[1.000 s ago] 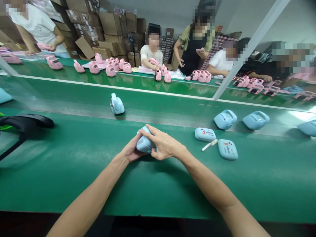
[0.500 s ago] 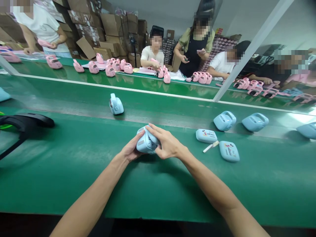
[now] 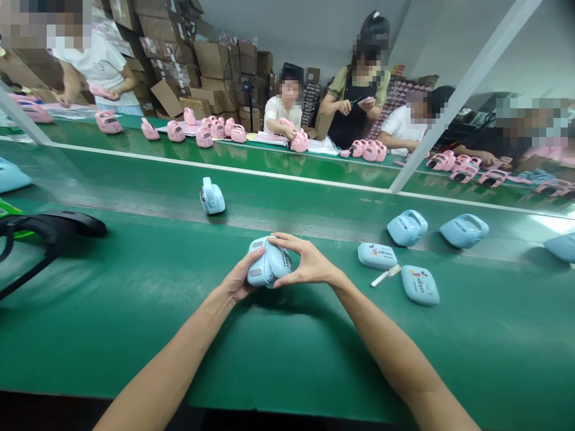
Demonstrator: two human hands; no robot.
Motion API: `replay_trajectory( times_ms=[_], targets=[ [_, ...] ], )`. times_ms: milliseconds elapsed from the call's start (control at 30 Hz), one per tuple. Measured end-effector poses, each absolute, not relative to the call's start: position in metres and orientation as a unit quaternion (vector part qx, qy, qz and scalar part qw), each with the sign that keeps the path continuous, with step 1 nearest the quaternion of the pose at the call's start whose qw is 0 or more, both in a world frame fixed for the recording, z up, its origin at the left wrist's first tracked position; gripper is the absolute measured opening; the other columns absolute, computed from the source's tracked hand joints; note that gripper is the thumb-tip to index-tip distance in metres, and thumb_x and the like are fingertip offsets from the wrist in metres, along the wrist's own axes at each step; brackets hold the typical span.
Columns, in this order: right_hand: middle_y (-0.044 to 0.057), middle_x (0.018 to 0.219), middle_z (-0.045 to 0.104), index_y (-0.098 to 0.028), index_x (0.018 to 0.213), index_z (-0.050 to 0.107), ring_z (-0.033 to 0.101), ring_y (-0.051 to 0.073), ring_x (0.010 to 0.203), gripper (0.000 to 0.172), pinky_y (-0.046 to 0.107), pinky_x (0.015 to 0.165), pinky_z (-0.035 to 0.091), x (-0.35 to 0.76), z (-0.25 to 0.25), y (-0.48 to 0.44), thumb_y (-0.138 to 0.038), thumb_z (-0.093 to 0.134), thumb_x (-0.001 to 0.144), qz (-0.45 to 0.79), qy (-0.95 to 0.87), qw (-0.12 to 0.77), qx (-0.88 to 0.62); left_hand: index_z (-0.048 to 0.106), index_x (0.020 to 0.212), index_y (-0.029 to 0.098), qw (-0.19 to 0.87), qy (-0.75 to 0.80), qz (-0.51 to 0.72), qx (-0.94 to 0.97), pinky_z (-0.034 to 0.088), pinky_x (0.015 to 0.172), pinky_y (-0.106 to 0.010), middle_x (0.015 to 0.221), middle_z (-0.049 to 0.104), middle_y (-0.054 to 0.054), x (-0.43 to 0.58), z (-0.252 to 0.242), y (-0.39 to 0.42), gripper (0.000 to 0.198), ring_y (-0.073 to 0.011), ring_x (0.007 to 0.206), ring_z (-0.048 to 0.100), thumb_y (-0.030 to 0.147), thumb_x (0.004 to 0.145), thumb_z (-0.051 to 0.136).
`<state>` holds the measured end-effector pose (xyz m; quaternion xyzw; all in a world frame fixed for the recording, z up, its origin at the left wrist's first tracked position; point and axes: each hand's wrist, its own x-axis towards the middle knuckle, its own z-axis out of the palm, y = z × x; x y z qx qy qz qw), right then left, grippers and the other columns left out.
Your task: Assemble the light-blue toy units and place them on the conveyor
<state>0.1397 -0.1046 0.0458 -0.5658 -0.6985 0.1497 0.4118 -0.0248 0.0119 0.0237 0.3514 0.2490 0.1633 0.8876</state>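
Note:
Near the middle of the green table, my left hand (image 3: 239, 280) is wrapped round the left side of a light-blue device body (image 3: 259, 269). My right hand (image 3: 305, 260) grips a printed blue cover (image 3: 281, 258) between thumb and fingers. The cover lies tilted against the body's right side. To the right rest two loose printed covers, one flat blue cover (image 3: 377, 255) and another (image 3: 420, 285), with a small white brush-like piece (image 3: 386, 276) between them.
Blue devices stand farther back, one (image 3: 212, 196) at centre-left, others (image 3: 407, 228) at right. A black strap-like object (image 3: 72, 223) lies on the left. Beyond a white rail (image 3: 224, 168), several people handle pink devices. A slanted white post (image 3: 462, 96) rises at right.
The cover in my right hand has turned, so its printed face now shows, and my right fingers have spread wider round it. The view has shifted slightly.

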Motion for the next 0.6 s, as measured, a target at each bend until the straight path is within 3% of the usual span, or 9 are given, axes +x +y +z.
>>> replay_trajectory(
  times_ms=[300,500,600],
  targets=[
    [0.018,0.156,0.044,-0.027,0.147,0.053,0.045,0.033,0.144,0.1,0.051,0.117,0.039,0.1316,0.036,-0.0995,-0.06,0.091,0.06,0.072,-0.715,0.441,-0.537,0.06,0.132,0.017,0.897,0.257,0.182,0.311,0.063,0.074,-0.034,0.098,0.078,-0.01,-0.0258,0.0317,0.01,0.046,-0.0248,0.083,0.076,0.032,0.089,0.068],
    [0.018,0.162,0.037,-0.028,0.157,0.038,0.037,0.035,0.15,0.105,0.056,0.119,0.035,0.1308,0.0383,-0.1025,-0.057,0.087,0.069,0.098,-0.723,0.414,-0.544,0.061,0.13,0.015,0.891,0.244,0.189,0.333,0.063,0.073,-0.031,0.1,0.078,-0.012,-0.0271,0.0283,0.0109,0.048,-0.0253,0.084,0.076,0.029,0.086,0.072],
    [0.02,0.159,0.041,-0.024,0.16,0.029,0.04,0.034,0.148,0.109,0.055,0.12,0.036,0.1318,0.0386,-0.1025,-0.053,0.086,0.071,0.098,-0.721,0.426,-0.538,0.061,0.13,0.013,0.887,0.248,0.182,0.344,0.063,0.072,-0.033,0.102,0.077,-0.014,-0.028,0.0272,0.012,0.049,-0.0274,0.086,0.076,0.032,0.086,0.073]
  ],
)
